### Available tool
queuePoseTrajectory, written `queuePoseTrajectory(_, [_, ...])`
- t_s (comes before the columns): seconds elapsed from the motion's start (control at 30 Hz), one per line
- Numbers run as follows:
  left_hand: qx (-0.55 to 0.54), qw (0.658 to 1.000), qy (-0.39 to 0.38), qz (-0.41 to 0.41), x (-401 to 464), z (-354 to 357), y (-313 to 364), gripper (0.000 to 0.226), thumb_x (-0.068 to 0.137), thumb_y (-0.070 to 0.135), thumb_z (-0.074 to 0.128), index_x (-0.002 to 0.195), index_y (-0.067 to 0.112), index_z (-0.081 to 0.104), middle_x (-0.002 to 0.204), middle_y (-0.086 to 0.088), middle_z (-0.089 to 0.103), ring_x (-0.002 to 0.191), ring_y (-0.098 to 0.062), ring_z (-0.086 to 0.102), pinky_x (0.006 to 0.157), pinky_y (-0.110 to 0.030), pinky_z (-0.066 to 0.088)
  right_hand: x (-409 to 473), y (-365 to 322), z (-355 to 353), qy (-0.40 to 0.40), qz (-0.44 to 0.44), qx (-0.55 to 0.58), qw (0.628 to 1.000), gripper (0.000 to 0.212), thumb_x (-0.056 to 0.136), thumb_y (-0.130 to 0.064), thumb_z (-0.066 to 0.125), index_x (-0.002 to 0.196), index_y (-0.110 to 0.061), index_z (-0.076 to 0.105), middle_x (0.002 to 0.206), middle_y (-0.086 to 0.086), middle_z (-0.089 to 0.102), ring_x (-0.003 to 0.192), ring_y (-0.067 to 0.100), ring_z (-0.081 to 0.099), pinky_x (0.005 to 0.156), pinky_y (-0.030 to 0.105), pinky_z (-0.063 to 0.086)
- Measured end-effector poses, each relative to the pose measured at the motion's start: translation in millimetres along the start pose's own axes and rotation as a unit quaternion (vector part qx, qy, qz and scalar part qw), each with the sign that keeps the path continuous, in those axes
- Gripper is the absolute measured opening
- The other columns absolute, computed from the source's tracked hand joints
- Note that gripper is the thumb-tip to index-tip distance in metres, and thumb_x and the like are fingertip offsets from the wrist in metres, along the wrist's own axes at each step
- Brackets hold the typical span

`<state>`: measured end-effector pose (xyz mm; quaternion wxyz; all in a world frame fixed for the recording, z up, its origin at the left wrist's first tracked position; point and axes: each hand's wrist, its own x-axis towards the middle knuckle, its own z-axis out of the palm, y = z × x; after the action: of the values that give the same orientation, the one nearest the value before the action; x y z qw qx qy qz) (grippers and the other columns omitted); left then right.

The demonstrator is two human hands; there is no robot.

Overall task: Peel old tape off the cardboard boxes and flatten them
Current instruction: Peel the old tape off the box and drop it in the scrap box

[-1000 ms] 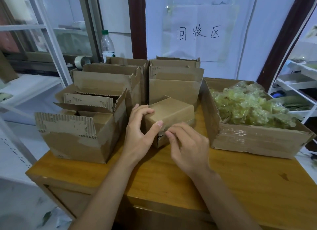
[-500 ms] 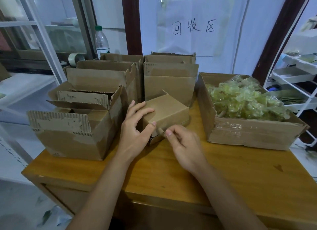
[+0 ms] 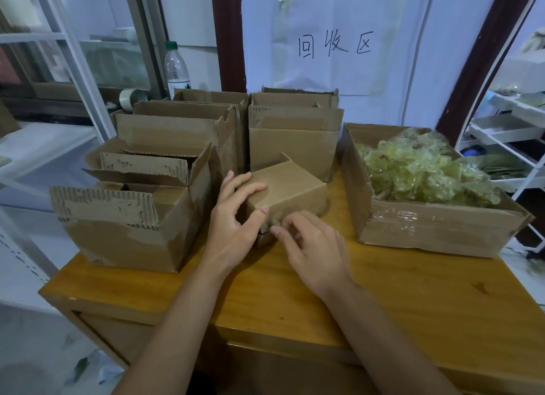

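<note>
Two hands: both on the small box [image 3: 290, 189]
Left hand [image 3: 236, 217]: my fingers curl round its near-left corner
Right hand [image 3: 312, 247]: fingertips pinch its near edge
Box: table [image 3: 383, 291] centre, long axis toward far-right

Around the wooden tabletop: bottle, tape roll, sign, racks.

The tabletop [image 3: 383, 291] fills the lower middle of the frame. At upper left, a clear plastic bottle [image 3: 176, 67] with a green cap stands upright behind it, and a roll of tape [image 3: 131, 98] lies just left of the bottle. A paper sign [image 3: 336, 45] with three handwritten characters hangs on the wall at top centre. White wire shelving [image 3: 501, 135] stands at the right edge, a white metal rack [image 3: 59, 70] at the left.
</note>
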<state>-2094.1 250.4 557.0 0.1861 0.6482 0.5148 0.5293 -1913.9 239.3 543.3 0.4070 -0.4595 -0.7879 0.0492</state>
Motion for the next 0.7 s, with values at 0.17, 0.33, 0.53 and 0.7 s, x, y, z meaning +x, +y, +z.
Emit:
queuePoseTrajectory(0.17, [0.012, 1.000, -0.011, 0.002, -0.7, 1.1, 2.8, 0.043, 0.091, 0.037, 0.060, 0.133, 0.029, 0.067, 0.158, 0.016, 0.042, 0.156, 0.003, 0.010, 0.112, -0.012, 0.013, 0.5, 2.9, -1.3, 0.042, 0.017, 0.005, 0.999, 0.022, 0.102, -0.041, 0.058, 0.091, -0.024, 0.068, 0.101, -0.018, 0.053, 0.082, 0.001, 0.049, 0.063, 0.012, 0.036])
queuePoseTrajectory(0.33, [0.019, 1.000, -0.009, 0.008, -1.6, 1.7, 6.2, 0.043, 0.094, 0.038, 0.057, 0.135, 0.031, 0.066, 0.160, 0.017, 0.039, 0.156, 0.005, 0.007, 0.110, -0.010, 0.012, -0.1, 3.3, -2.0, 0.063, 0.049, 0.033, 0.996, 0.019, 0.100, -0.038, 0.061, 0.087, -0.024, 0.065, 0.126, -0.012, 0.050, 0.115, 0.002, 0.046, 0.083, 0.020, 0.044])
queuePoseTrajectory(0.53, [0.035, 0.999, 0.005, 0.032, -2.7, 4.1, 7.5, 0.043, 0.101, 0.041, 0.050, 0.140, 0.028, 0.062, 0.163, 0.014, 0.038, 0.156, 0.003, 0.011, 0.114, -0.011, 0.014, 0.3, 0.8, -3.5, 0.051, 0.083, 0.114, 0.989, 0.021, 0.103, -0.039, 0.056, 0.083, -0.030, 0.056, 0.165, -0.006, 0.030, 0.159, 0.015, 0.017, 0.123, 0.054, 0.030])
queuePoseTrajectory(0.7, [0.050, 0.997, -0.020, 0.059, -6.2, 4.9, 7.3, 0.054, 0.100, 0.058, 0.047, 0.146, 0.030, 0.053, 0.166, 0.014, 0.031, 0.158, -0.001, 0.008, 0.117, -0.013, 0.013, 2.9, 3.6, -5.9, 0.102, 0.069, 0.127, 0.984, 0.024, 0.101, -0.045, 0.053, 0.081, -0.031, 0.054, 0.152, -0.009, 0.043, 0.153, 0.019, 0.031, 0.112, 0.060, 0.040])
